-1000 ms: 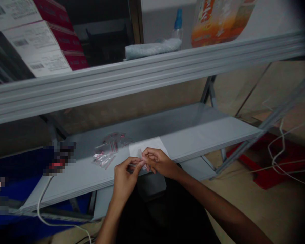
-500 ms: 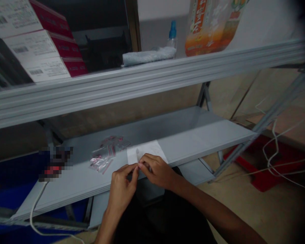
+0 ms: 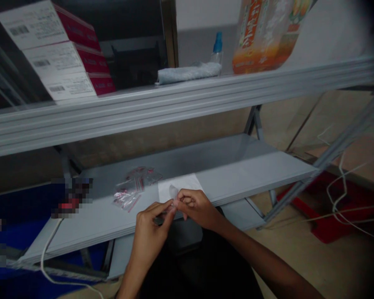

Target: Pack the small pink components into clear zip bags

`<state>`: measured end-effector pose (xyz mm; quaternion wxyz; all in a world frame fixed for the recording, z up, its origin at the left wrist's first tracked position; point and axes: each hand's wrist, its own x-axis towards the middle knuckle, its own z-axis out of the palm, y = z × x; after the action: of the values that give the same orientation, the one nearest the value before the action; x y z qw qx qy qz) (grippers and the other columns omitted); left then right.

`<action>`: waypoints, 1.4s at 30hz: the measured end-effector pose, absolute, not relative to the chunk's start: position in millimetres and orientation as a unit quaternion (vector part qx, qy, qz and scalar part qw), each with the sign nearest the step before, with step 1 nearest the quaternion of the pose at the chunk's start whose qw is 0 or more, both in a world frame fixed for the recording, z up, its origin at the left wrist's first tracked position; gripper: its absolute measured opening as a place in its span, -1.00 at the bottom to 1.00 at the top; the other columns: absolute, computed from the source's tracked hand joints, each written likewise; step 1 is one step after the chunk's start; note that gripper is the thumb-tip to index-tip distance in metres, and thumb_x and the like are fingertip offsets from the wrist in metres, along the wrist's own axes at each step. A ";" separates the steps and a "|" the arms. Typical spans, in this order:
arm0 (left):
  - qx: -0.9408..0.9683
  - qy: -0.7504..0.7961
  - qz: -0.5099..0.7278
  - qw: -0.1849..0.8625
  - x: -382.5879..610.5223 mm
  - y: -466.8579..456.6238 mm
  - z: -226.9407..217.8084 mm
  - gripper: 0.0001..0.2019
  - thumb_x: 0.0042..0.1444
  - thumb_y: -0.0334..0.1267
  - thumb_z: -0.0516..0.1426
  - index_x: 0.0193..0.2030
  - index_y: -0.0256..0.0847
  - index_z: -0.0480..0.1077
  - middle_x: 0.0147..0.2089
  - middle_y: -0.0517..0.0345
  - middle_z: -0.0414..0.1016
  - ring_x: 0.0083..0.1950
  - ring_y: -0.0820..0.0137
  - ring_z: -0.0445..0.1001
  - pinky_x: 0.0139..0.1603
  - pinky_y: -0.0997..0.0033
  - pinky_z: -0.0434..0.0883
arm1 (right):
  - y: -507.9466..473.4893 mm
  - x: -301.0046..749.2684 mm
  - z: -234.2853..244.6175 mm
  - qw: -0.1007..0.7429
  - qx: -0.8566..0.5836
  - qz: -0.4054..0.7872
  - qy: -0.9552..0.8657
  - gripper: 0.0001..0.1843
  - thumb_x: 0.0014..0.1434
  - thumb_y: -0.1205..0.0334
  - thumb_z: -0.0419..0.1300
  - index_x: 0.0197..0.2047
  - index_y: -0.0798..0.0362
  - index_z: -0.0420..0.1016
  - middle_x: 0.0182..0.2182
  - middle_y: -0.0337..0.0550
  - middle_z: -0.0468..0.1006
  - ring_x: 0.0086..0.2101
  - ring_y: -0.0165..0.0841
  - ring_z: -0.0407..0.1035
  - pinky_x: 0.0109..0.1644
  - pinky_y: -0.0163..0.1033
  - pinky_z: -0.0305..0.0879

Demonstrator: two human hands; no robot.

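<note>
My left hand and my right hand meet at the front edge of the shelf board, thumbs and fingers pinched close together. Between their fingertips is a small clear plastic bag, its translucent corner sticking up above the fingers. Whatever it contains is too small to make out. Behind the hands lies a white sheet of paper, flat on the board. To its left is a loose pile of clear zip bags with red strips and small reddish contents.
The grey lower shelf runs beneath an upper shelf. Up there stand stacked white-and-red boxes, a wrapped grey bundle, a blue-capped spray bottle and a large orange-labelled bottle. A white cable hangs at left.
My fingers have shifted slightly, and more of the small plastic bag shows above them. The whole view has moved a little, so the shelves sit slightly further right.
</note>
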<state>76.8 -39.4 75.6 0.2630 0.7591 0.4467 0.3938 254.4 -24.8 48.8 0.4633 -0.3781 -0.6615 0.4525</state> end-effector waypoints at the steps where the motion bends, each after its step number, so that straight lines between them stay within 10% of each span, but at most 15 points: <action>1: 0.747 0.457 0.392 0.283 75.9 -39.0 75.7 -0.77 0.17 -0.20 0.19 -0.08 -0.12 0.60 -0.16 0.05 0.65 -0.19 0.26 0.59 -0.15 0.34 0.49 | -25.6 254.3 49.6 0.457 -0.375 0.441 -0.676 -0.74 0.31 0.07 0.09 -0.34 0.04 0.38 -0.60 -0.33 0.37 -0.59 -0.45 0.31 -0.46 -0.36 0.21; 18: 0.753 0.556 0.337 0.104 76.5 -42.9 74.6 -0.83 0.05 -0.32 0.11 -0.54 -0.20 0.40 -0.58 0.22 0.42 -0.52 0.42 0.41 -0.43 0.48 0.22 | -26.0 254.2 48.3 0.406 -0.471 0.166 -0.765 -0.83 0.03 0.46 0.09 -0.50 0.03 0.20 -0.58 -0.34 0.27 -0.51 -0.44 0.21 -0.31 -0.29 0.12; 25: 0.760 0.528 0.347 0.151 90.8 -47.5 67.5 -0.84 0.07 -0.36 0.09 -0.52 -0.19 0.37 -0.55 0.23 0.42 -0.50 0.43 0.41 -0.41 0.47 0.26 | -21.0 258.3 52.0 0.499 -0.453 0.284 -0.682 -0.92 0.11 0.39 0.10 -0.33 0.02 0.35 -0.46 -0.28 0.43 -0.45 -0.42 0.37 -0.33 -0.31 0.31; 30: 0.739 0.488 0.444 0.137 76.7 -27.8 65.4 -0.91 0.17 -0.26 0.13 -0.24 -0.18 0.45 -0.16 0.04 0.52 -0.06 0.25 0.47 0.01 0.25 0.38 | -16.3 259.7 49.5 0.554 -0.410 0.410 -0.597 -0.90 0.21 0.18 0.14 -0.23 0.01 0.40 -0.43 -0.21 0.45 -0.49 -0.40 0.42 -0.55 -0.36 0.36; 33: 0.706 0.462 0.482 0.236 69.3 -16.4 60.0 -0.60 0.14 -0.17 0.21 0.12 -0.14 0.34 0.19 -0.06 0.38 0.19 0.19 0.38 0.21 0.13 0.32 | -10.8 258.6 46.9 0.613 -0.373 0.456 -0.527 -0.75 0.13 0.09 0.26 -0.22 0.00 0.29 -0.39 -0.21 0.47 -0.49 -0.39 0.43 -0.59 -0.35 0.38; 42: 0.529 0.420 0.535 0.508 61.9 2.2 40.1 -0.44 0.08 -0.12 0.27 0.22 -0.17 0.32 0.00 -0.06 0.54 -0.23 0.38 0.59 -0.10 0.30 0.51 | 18.5 252.4 43.2 0.606 -0.350 0.525 -0.485 -0.70 0.00 0.03 0.36 -0.37 0.11 0.54 -0.27 -0.05 0.58 -0.47 -0.40 0.40 -0.51 -0.30 0.42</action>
<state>61.9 2.2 40.1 0.5077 0.5289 0.4202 0.5347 252.4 18.5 43.2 0.6060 -0.3497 -0.4848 0.5249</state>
